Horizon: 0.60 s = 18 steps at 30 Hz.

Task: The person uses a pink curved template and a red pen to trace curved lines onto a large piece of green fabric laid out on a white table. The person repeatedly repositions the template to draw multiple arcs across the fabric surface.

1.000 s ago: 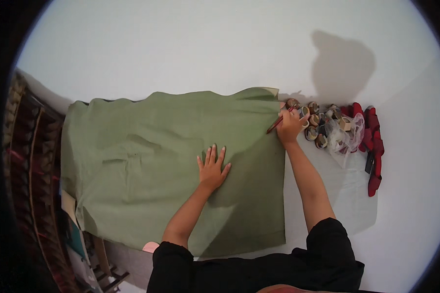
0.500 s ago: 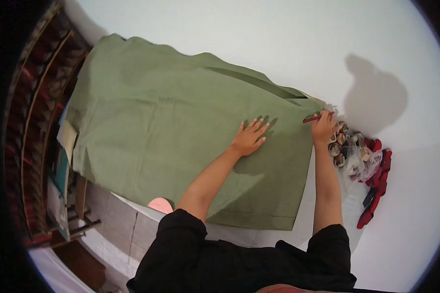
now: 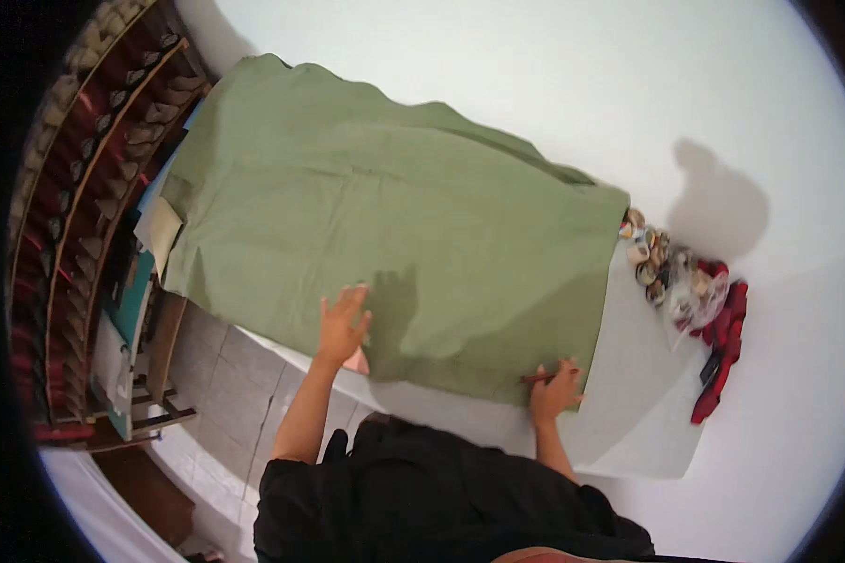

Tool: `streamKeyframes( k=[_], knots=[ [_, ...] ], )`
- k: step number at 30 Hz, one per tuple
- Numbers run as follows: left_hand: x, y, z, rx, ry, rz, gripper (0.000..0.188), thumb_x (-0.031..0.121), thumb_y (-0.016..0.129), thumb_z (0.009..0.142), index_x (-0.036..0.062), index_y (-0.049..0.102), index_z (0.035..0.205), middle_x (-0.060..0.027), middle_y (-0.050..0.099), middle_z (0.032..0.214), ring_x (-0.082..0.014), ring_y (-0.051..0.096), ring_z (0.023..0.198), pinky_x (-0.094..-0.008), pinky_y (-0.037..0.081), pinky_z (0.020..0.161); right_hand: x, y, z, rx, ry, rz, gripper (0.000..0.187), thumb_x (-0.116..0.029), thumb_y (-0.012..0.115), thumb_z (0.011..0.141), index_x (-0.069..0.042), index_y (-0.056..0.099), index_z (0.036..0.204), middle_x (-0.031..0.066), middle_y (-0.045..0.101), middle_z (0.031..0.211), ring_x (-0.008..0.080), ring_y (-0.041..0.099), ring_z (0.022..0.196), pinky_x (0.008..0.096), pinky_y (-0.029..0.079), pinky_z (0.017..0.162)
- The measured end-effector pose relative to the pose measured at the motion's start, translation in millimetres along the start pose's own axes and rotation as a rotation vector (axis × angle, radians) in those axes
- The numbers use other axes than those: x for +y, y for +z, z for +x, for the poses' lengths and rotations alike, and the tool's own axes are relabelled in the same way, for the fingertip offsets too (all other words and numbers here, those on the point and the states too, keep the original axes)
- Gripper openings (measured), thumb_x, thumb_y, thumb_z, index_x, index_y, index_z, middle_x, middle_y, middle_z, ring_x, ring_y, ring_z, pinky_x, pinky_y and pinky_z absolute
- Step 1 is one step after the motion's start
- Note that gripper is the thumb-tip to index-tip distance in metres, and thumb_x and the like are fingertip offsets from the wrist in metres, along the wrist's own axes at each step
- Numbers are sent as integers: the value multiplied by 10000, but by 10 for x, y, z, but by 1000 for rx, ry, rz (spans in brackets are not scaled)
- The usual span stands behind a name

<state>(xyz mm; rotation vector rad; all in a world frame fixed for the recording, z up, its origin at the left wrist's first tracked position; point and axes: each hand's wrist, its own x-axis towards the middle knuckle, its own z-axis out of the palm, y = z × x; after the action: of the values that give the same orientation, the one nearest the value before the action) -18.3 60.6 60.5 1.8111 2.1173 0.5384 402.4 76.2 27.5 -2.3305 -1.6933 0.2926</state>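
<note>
A large sheet of green fabric (image 3: 460, 253) is spread over the white table, its far edge rippling against the wall. My left hand (image 3: 345, 324) hovers over the near part of the sheet with fingers apart, its shadow falling on the cloth. Partly behind that hand, a pink piece (image 3: 358, 361) sticks out at the near edge of the fabric. At the sheet's near right corner, my right hand (image 3: 556, 389) is closed around a dark red pen-like stick (image 3: 537, 377) that points left.
Right of the fabric, the white table (image 3: 643, 375) carries several rolls (image 3: 650, 258), a clear plastic bag (image 3: 690, 298) and red-and-black cloth (image 3: 723, 347). A rack of shoe-shaped forms (image 3: 94, 225) stands at the left, beside stacked sheets (image 3: 155, 230). Grey tiled floor (image 3: 235, 375) shows at the lower left.
My right hand has come from the far right corner to the near right corner, still holding the red stick. My left hand has lifted off the fabric and shifted left and nearer.
</note>
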Motion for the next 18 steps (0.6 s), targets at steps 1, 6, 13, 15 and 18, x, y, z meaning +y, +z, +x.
streamKeyframes(
  k=[1,6,13,15,18],
  knots=[
    [-201,-17,-165,12,-40,39,547,265,526,928,171,368,1443,-98,440,1438,-309,346,1374,-641,153,1095,159,5,-91,72,121,-36,643,-447,636,853,-66,421,1324,166,368,1472,377,250,1397,736,26,1029],
    [-822,-252,-647,9,-201,157,549,249,526,921,170,372,1442,-98,407,1461,-292,321,1388,-648,122,1098,407,33,-135,218,299,-82,630,-509,598,866,-71,425,1284,161,473,1346,381,280,1366,770,39,1003],
    [-1174,-665,-870,-79,-74,199,576,278,583,876,204,409,1420,-92,366,1487,-282,292,1401,-637,120,1107,750,38,-135,252,462,-164,387,-299,592,884,-115,460,1198,129,554,1221,365,380,1293,774,67,1007],
    [-1174,-697,-903,-160,96,207,562,292,623,848,218,468,1383,-78,397,1468,-276,316,1390,-621,137,1113,761,48,-125,246,455,-187,326,-257,588,868,-129,480,1147,116,583,1156,353,449,1221,769,78,1009],
    [-1265,-575,-893,-109,250,166,413,257,651,830,210,608,1238,-47,491,1395,-260,398,1343,-587,212,1110,793,20,-101,242,424,-224,250,-213,579,856,-147,501,1084,99,612,1077,328,522,1139,762,89,1013]
  ],
)
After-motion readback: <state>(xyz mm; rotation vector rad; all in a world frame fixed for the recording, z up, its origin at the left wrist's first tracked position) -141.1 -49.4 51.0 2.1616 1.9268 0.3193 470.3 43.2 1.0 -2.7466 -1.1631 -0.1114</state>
